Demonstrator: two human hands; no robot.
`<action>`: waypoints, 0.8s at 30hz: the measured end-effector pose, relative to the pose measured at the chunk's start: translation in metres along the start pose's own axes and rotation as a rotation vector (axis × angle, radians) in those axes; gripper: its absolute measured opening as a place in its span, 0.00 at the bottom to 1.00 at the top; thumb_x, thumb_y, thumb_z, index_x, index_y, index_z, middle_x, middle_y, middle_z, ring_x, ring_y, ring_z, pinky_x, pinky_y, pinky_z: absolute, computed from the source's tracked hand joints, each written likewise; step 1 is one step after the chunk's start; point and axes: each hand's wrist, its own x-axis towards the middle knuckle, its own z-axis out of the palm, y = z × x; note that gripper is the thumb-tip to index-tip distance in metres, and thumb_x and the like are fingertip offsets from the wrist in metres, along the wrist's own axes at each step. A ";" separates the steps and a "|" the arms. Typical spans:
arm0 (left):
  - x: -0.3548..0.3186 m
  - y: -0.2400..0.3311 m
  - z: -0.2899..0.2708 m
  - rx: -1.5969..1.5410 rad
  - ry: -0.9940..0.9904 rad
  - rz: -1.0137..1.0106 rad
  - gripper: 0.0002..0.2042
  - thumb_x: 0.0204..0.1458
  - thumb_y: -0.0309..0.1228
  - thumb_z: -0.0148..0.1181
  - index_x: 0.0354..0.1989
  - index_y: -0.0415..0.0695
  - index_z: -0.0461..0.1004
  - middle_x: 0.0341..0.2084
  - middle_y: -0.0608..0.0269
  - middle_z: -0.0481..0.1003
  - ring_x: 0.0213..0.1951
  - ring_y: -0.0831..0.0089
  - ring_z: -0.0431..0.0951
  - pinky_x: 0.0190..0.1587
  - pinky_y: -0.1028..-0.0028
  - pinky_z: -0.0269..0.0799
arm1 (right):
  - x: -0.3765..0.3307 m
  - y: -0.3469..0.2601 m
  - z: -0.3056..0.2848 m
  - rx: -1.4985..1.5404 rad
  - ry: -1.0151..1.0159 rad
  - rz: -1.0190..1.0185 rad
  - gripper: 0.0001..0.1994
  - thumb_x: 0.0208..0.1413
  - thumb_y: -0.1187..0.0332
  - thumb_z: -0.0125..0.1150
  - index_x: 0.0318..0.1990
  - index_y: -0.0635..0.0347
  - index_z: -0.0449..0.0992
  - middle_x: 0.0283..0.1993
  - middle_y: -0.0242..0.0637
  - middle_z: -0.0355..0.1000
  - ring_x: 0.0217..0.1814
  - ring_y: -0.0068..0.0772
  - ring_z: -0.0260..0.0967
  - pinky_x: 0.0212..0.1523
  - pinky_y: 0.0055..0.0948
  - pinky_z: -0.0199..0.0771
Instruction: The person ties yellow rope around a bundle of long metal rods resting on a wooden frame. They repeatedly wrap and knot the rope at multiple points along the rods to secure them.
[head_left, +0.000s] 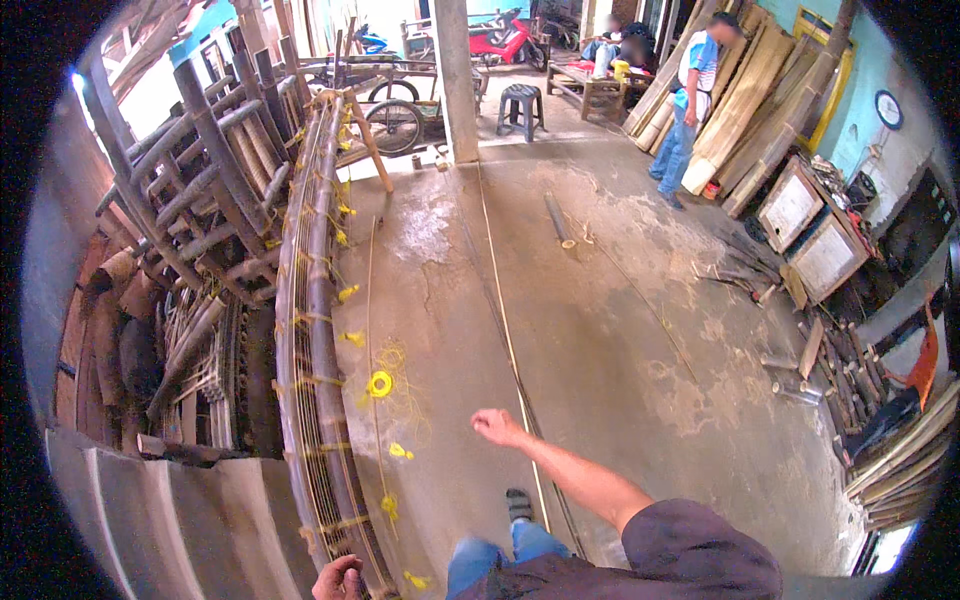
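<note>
My left hand (338, 579) is at the lower edge with its fingers curled, beside the near end of a long bamboo frame (325, 330). Whether it touches the frame or holds anything small is hidden. The frame has two dark poles with thin strips running lengthwise between them, tied with yellow cord. My right hand (497, 427) is out in front over the floor, fingers curled in, and nothing shows in it. Beneath my right forearm passes a long thin pale strip (508, 345) lying on the floor. A yellow roll of cord (380, 384) rests beside the frame.
Stacked dark bamboo furniture frames (200, 160) and concrete steps (190, 510) border the left. Ahead are a pillar (455, 85), a stool (521, 110) and a short bamboo piece (559, 220). A person (690, 110) stands by leaning boards; a cabinet (815, 230) and cut bamboo line the right.
</note>
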 end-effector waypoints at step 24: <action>0.766 0.233 0.201 0.219 -0.610 0.886 0.09 0.52 0.34 0.54 0.41 0.49 0.73 0.35 0.61 0.75 0.38 0.59 0.75 0.38 0.64 0.72 | 0.402 0.162 -0.092 0.045 -0.230 0.791 0.17 0.52 0.58 0.49 0.44 0.59 0.73 0.43 0.45 0.72 0.46 0.44 0.68 0.45 0.41 0.68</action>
